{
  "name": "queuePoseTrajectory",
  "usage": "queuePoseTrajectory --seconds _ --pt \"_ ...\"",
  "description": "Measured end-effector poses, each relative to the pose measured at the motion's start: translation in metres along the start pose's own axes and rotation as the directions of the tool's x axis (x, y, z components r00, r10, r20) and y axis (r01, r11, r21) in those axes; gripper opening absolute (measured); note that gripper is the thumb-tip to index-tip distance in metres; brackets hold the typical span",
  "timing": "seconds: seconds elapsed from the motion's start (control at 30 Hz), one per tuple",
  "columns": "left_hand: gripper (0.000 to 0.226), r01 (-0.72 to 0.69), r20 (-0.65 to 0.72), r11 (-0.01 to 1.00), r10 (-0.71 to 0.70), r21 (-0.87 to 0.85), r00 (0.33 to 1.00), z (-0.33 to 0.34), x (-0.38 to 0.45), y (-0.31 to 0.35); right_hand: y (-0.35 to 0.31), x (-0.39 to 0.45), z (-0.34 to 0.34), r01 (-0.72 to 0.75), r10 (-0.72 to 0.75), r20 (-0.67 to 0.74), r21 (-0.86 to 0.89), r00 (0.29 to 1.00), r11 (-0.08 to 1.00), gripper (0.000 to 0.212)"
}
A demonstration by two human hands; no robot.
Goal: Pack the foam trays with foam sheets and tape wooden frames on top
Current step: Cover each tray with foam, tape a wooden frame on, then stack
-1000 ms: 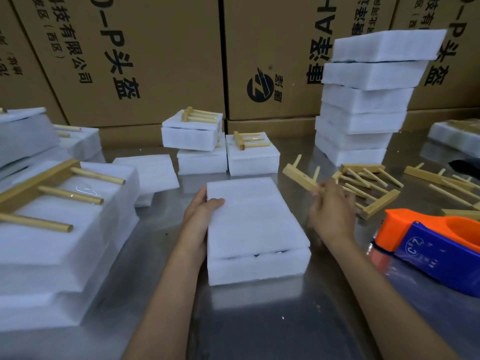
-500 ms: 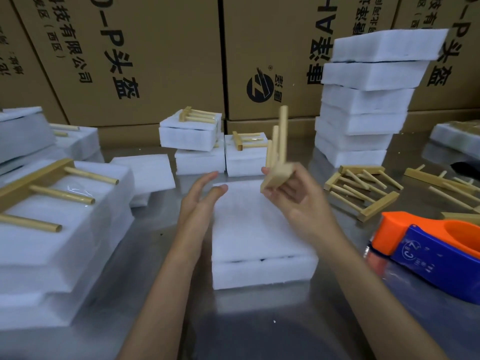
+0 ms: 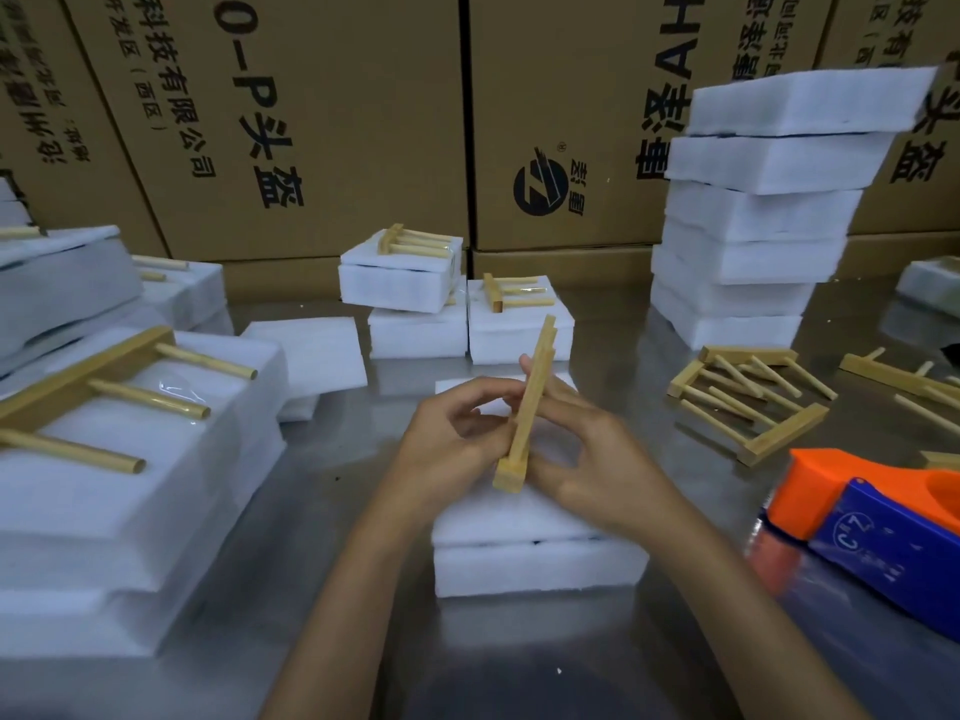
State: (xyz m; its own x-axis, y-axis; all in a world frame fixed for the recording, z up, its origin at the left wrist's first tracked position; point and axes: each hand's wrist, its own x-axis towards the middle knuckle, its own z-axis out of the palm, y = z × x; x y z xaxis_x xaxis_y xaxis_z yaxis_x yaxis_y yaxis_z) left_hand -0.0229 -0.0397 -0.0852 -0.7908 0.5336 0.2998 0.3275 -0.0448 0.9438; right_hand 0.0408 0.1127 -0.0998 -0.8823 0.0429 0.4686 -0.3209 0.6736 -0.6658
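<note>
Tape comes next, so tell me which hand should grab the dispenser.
Right. The tape dispenser lies on the right hand's side; the left hand, also gripping the wooden frame, could keep it on the foam tray.

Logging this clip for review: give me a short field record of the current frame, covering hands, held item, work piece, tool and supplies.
left hand: grips wooden frame
right hand: grips the same frame
wooden frame: held tilted on edge above foam tray
foam tray: on metal table, covered with foam sheet, no frame taped yet
tape dispenser: orange and blue, at right, untouched
loose frames: piled right of centre
foam stack: tall, back right
</note>
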Motion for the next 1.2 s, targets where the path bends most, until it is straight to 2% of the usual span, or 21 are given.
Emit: queuePoseTrajectory --seconds 0.07,0.13,0.23,0.33,0.47,0.57,0.63,0.73,0.8,0.97,1.07,1.2 --pt "0.029 0.018 -0.044 0.999 -0.020 -0.042 0.999 0.000 0.000 -0.001 0.004 0.000 -0.003 -0.092 0.088 0.054 0.081 0.995 0.992 0.038" --pt "0.033 0.047 -0.123 0.998 -0.051 -0.037 0.991 0.000 0.001 -0.002 0.004 0.000 -0.006 -0.149 0.140 0.053 0.241 0.989 0.959 0.041" --pt "0.033 0.075 -0.308 0.996 -0.058 0.041 0.950 0.000 0.005 -0.008 0.006 0.002 -0.009 -0.189 0.230 -0.045 0.429 0.972 0.883 0.031" --pt "0.035 0.065 -0.426 0.980 0.022 0.189 0.904 0.003 0.007 -0.013 0.011 0.003 -0.011 -0.217 0.342 -0.171 0.503 0.924 0.836 0.023" --pt "0.034 0.067 -0.417 0.986 0.003 0.153 0.909 0.005 0.008 -0.019 0.015 0.001 -0.011 -0.311 0.486 -0.219 0.537 0.846 0.784 0.023" --pt "0.035 0.151 -0.448 0.988 -0.136 -0.002 0.884 -0.002 0.009 -0.023 0.015 0.001 -0.009 -0.369 0.552 -0.225 0.540 0.803 0.757 0.022" --pt "0.041 0.238 -0.433 0.966 -0.257 -0.099 0.864 -0.006 0.010 -0.024 0.017 0.000 -0.012 -0.428 0.625 -0.203 0.569 0.754 0.702 0.017" --pt "0.049 0.362 -0.271 0.900 -0.422 -0.243 0.865 -0.001 0.018 -0.020 0.020 0.001 -0.015 -0.556 0.721 -0.040 0.608 0.691 0.567 0.014" --pt "0.047 0.402 -0.207 0.891 -0.442 -0.210 0.873 0.003 0.022 -0.013 0.021 0.006 -0.010 -0.592 0.740 0.095 0.671 0.665 0.447 0.030" --pt "0.049 0.418 -0.174 0.898 -0.438 -0.137 0.882 0.003 0.024 -0.011 0.023 0.008 -0.008 -0.533 0.676 0.155 0.748 0.721 0.396 0.037" --pt "0.050 0.464 -0.188 0.856 -0.506 -0.228 0.842 0.011 0.025 -0.003 0.026 -0.002 -0.011 -0.528 0.664 0.164 0.752 0.730 0.394 0.037" --pt "0.048 0.446 -0.146 0.834 -0.511 -0.326 0.847 0.017 0.016 0.007 0.023 -0.004 -0.008 -0.507 0.668 0.137 0.765 0.731 0.398 0.037"
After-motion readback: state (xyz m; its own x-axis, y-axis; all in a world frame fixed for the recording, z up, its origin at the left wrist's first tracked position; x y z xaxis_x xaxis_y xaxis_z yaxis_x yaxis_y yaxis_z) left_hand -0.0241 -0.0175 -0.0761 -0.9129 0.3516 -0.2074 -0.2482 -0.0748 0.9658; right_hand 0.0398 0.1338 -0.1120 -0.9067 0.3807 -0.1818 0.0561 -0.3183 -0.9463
